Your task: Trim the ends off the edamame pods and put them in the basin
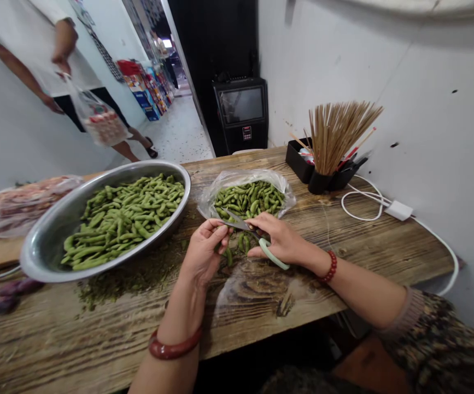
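My right hand (280,238) grips scissors (273,254) by their pale green handles, the blades apart and pointing left. Close to the blade tips, the fingers of my left hand (208,246) are pinched on a green edamame pod, mostly hidden by the fingers. Just beyond both hands, an open clear plastic bag (288,198) holds many edamame pods (257,194). A few loose pods (243,243) lie on the table between my hands. To the left stands a large metal basin (42,257) with a heap of pods in it.
Green trimmings (109,290) litter the wooden table (109,350) beside the basin. At the back right are a holder of wooden skewers (335,137), a black box (298,161) and a white cable (363,219). A bagged pinkish food (27,205) sits far left. A person (44,54) carries a bag.
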{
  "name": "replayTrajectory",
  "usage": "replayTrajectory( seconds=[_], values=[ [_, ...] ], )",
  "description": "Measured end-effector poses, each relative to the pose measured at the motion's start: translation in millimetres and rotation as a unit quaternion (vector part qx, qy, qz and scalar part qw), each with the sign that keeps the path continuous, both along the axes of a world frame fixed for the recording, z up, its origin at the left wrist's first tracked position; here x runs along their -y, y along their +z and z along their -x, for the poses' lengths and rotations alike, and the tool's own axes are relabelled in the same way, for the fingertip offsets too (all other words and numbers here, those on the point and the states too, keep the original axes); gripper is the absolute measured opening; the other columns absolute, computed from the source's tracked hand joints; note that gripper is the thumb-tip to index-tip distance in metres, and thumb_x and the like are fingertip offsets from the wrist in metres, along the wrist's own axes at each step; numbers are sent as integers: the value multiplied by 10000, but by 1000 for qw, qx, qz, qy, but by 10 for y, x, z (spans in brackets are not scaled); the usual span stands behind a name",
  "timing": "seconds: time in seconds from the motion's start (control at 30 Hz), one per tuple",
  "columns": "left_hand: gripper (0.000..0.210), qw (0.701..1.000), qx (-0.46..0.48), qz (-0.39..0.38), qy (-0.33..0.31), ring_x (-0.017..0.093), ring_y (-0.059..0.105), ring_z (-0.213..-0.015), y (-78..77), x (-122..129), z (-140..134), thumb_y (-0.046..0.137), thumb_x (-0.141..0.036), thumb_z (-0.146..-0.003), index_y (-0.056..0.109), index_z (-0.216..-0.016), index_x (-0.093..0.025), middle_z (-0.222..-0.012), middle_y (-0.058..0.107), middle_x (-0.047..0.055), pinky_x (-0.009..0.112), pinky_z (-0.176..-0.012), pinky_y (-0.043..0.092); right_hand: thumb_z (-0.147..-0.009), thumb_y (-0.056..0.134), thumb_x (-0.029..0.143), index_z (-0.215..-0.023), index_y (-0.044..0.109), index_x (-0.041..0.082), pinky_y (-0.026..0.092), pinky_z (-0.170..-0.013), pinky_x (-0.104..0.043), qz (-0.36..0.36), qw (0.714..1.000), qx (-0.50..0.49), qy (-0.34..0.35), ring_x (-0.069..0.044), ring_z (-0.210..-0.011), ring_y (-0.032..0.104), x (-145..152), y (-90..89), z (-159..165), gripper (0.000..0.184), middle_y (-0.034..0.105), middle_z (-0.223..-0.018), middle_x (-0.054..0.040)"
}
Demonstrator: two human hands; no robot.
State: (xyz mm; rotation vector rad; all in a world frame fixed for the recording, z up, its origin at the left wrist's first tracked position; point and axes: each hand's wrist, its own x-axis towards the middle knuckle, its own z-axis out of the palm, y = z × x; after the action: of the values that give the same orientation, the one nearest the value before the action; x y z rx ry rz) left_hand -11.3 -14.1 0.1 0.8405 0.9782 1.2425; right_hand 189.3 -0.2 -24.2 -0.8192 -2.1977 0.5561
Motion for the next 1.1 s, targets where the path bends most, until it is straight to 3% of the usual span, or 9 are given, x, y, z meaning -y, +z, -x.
replayTrajectory(
  seconds=[0.47, 0.67, 0.97, 1.1],
  values=[
    [259, 999, -11, -5, -37, 28, 431, -443, -46, 23, -84, 778, -232, -651, 570, -768, -130, -663, 614, -1, 131, -376, 280, -724, 732, 444, -1227, 511, 176, 477, -761, -335, 1, 1000, -15, 20, -197, -864, 529, 14, 18, 11, 611, 542, -982, -71],
    [243, 999, -14, -15, -35, 26, 419, -439, -46, 25, -75, 763, -222, -665, 557, -761, -139, -633, 593, -15, 129, -385, 275, -734, 728, 425, -1179, 551, 150, 460, -688, -292, 6, 1000, -10, 11, -170, -770, 515, 7, 3, -4, 552, 531, -890, -46],
    [221, 1000, 23, -11, -1, 31, 351, -436, -27, -16, -6, 757, -207, -643, 586, -771, -150, -533, 428, -69, 134, -386, 257, -807, 665, 394, -1123, 592, 151, 458, -702, -281, 17, 1000, -18, 7, -164, -753, 549, -4, 29, -24, 405, 583, -852, -46],
    [195, 998, 51, -8, 31, 54, 436, -511, 11, -35, 75, 696, -258, -704, 528, -703, -158, -645, 498, -32, 156, -428, 336, -814, 653, 402, -1099, 599, 143, 457, -703, -286, 15, 999, -34, -17, -166, -756, 553, -9, 57, -28, 389, 591, -842, -51]
  ],
)
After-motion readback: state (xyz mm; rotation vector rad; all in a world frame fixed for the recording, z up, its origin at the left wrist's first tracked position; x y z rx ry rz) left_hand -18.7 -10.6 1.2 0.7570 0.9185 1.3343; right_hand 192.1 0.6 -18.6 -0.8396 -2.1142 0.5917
